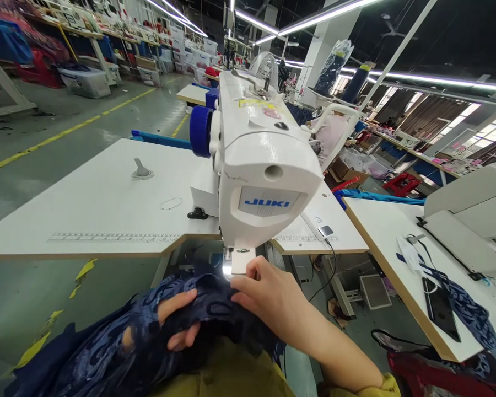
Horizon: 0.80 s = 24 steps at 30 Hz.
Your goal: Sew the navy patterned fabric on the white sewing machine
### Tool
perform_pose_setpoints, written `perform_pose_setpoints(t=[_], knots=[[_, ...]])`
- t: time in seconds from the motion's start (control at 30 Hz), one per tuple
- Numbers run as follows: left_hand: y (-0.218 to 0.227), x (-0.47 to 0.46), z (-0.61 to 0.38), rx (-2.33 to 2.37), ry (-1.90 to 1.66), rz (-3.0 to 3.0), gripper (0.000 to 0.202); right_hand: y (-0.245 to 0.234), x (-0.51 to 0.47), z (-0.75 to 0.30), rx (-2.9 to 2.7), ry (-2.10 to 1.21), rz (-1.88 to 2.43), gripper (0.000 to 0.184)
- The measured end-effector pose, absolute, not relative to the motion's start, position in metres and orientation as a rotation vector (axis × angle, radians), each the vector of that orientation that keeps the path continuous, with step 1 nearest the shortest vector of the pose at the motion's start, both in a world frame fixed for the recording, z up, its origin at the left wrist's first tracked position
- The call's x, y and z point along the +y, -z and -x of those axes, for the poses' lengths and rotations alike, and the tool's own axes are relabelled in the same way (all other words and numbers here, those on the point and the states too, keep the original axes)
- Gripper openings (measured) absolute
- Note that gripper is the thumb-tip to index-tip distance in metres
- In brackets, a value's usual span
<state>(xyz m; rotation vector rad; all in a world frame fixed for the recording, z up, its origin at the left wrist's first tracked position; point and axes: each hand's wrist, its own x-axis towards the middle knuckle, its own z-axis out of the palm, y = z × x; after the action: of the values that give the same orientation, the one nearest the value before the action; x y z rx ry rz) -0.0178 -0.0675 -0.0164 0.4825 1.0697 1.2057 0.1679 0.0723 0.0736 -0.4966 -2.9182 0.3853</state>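
My top [227, 372]: one, olive-yellow, front creased in soft folds. My right sleeve [384, 387]: same olive-yellow, wrinkled, its edge bunched above the bare forearm [330, 342]. My right hand [268, 289] and left hand [177, 309]: one pair, both bare, the left partly hidden.

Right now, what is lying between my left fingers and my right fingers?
In the head view, dark blue patterned fabric fills the stretch between your left fingers and your right fingers.

The right hand [268, 289] reached forward, fingers curled and bunched at the tips, its bare forearm [330, 339] slanting back to the right. The left hand [176, 307] sat lower, bent fingers parted (much of it was hidden from view).
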Motion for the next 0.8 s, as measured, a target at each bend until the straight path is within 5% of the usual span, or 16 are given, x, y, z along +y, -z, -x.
perform_pose_setpoints(t=[0.2, 0.3, 0.43, 0.63, 0.8], knots=[[0.015, -0.078, 0.016, 0.915, -1.243, -0.539, 0.047, -0.079, 0.07, -0.174, -2.985, -0.235, 0.363, 0.037], [0.017, -0.072, 0.015, 0.935, -1.459, -0.469, 0.034, -0.074, 0.069, -0.171, -2.935, -0.435, 0.269, 0.034], [0.015, -0.049, 0.027, 1.027, -1.524, -0.5, 0.044, -0.065, 0.075, -0.161, -2.716, -0.602, 0.625, 0.03], [0.009, -0.018, 0.039, 1.105, -1.498, -0.635, 0.023, -0.051, 0.111, -0.158, -2.471, -0.963, 0.861, 0.028], [0.004, 0.001, 0.032, 1.124, -1.437, -0.729, 0.028, -0.027, 0.15, -0.16, -2.435, -1.232, 0.737, 0.037]])
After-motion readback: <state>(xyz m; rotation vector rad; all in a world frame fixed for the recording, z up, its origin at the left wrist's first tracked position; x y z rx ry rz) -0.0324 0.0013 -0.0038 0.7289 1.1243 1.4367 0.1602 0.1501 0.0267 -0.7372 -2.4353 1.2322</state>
